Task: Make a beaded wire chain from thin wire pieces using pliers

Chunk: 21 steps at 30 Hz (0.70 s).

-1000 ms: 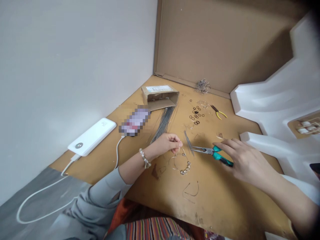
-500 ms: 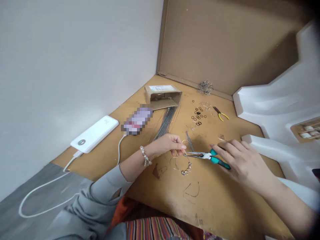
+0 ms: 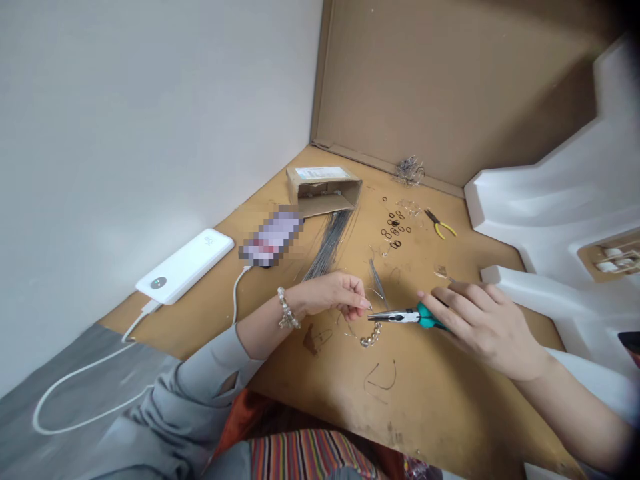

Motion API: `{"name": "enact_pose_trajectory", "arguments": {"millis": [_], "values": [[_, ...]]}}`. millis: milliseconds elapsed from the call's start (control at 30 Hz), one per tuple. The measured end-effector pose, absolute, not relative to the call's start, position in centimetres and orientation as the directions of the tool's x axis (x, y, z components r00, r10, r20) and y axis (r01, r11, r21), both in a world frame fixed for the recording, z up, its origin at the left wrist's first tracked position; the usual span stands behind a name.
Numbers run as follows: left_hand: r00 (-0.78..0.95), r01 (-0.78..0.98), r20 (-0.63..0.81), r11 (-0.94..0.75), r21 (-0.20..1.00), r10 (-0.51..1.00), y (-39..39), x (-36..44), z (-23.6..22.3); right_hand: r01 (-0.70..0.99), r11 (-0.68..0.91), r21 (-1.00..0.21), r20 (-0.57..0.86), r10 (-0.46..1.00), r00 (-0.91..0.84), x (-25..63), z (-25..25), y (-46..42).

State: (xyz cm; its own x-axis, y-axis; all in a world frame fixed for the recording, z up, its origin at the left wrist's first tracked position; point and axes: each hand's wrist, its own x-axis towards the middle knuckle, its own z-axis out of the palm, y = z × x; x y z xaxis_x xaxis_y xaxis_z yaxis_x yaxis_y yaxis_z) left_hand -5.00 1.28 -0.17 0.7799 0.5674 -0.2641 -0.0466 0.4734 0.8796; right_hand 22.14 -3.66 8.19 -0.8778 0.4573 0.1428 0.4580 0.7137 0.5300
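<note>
My left hand [image 3: 345,298] is closed in a pinch on a thin wire beside the tips of the pliers. Wrapped round the teal handles of the long-nose pliers [image 3: 397,317] is my right hand [image 3: 483,323]. The jaws look nearly closed and point left at the pinched wire; whether they grip it I cannot tell. Just below the jaws hangs a curve of clear, shiny beads [image 3: 371,335], seemingly strung on that wire. Loose bent wires [image 3: 383,381] lie on the wooden table [image 3: 340,393] nearer to me.
A cardboard box [image 3: 325,190] lies with straight wires [image 3: 327,247] sticking out. Black rings [image 3: 395,230], yellow-handled pliers [image 3: 439,223] and a wire tangle [image 3: 410,171] lie further back. A phone [image 3: 275,237] and a white power bank [image 3: 185,265] are at left. White foam [image 3: 520,207] borders the right.
The pliers have turned and their jaws have come closer together. My left fingers have moved slightly down beside the jaw tips. The view has shifted a little.
</note>
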Motion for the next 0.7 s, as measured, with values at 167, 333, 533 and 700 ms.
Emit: {"name": "enact_pose_trajectory", "arguments": {"millis": [167,333,533,700], "values": [[0.800,-0.057,-0.270,0.516,0.855,0.536,1.37,-4.94,-0.62,0.442,0.717,0.539,0.126,0.451,-0.884,22.06,8.44,-3.60],[0.803,-0.059,-0.270,0.522,0.851,0.531,1.38,-5.02,-0.70,0.439,0.730,0.524,0.129,0.441,-0.888,22.17,8.16,-3.72],[0.806,-0.037,-0.274,0.506,0.862,0.524,1.34,-4.99,-0.68,0.458,0.729,0.508,0.141,0.454,-0.879,22.32,7.84,-3.67],[0.810,-0.040,-0.274,0.515,0.856,0.519,1.36,-4.99,-0.91,0.458,0.738,0.497,0.142,0.451,-0.881,22.53,7.70,-3.63]]}}
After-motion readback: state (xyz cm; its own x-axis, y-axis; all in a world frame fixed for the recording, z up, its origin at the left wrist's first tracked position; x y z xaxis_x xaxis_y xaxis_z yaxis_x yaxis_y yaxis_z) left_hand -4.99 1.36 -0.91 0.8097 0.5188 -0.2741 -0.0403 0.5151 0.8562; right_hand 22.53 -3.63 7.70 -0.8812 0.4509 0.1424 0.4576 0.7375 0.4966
